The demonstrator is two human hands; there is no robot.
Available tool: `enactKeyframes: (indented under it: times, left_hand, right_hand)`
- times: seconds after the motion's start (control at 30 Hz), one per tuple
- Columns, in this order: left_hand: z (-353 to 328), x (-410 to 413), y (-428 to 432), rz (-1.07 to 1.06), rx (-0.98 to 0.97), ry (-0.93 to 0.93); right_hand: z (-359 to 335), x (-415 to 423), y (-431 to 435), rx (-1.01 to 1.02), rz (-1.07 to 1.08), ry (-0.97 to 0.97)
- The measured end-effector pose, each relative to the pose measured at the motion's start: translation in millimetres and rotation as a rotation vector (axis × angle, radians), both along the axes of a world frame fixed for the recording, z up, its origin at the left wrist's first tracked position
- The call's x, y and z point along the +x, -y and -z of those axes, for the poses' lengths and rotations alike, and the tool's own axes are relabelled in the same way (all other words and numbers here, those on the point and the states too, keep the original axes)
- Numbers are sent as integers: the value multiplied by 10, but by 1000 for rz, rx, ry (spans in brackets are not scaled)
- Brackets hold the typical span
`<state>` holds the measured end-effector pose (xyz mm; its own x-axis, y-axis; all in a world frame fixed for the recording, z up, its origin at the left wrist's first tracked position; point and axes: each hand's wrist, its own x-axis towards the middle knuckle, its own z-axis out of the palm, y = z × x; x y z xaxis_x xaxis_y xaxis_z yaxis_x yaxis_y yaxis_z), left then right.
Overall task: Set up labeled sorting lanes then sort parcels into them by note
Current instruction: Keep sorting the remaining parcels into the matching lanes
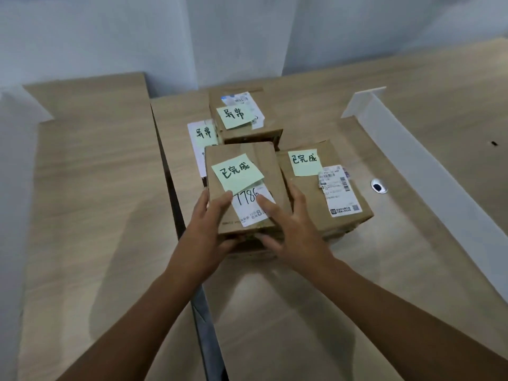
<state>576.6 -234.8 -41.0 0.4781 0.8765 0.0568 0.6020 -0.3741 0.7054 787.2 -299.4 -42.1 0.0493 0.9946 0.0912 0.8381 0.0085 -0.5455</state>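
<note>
I hold a brown cardboard parcel [264, 166] with a green sticky note and a white label reading 7786, lifted a little above the table. My left hand [204, 224] grips its near left corner, thumb on top. My right hand [291, 226] grips its near right side, thumb on the label. To the right lies another brown parcel [310, 193] with a like green note. Behind stands a third brown parcel [244, 105] with a different green note. A white flat parcel [199, 149] with a matching note lies left of it, partly hidden.
The wooden table [275, 312] has a dark gap [176, 204] running along its left, with another wooden surface [96, 188] beyond. A white divider panel [428, 171] runs diagonally at the right. A round cable grommet [378, 185] sits right of the parcels.
</note>
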Motion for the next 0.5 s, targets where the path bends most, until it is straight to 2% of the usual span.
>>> enactKeyframes:
  times: [0.1, 0.23, 0.4, 0.5]
  left_hand:
    - [-188, -27, 94, -1, 8, 1]
    - [-643, -299, 452, -19, 84, 47]
    - [-1391, -831, 1301, -103, 235, 125]
    - [-1755, -1219, 1898, -184, 347, 110]
  right_hand:
    - [-169, -55, 90, 7, -26, -9]
    - [-626, -105, 403, 139, -127, -16]
    - [-1404, -398, 962, 323, -323, -69]
    - [-1743, -777, 1311, 433, -415, -48]
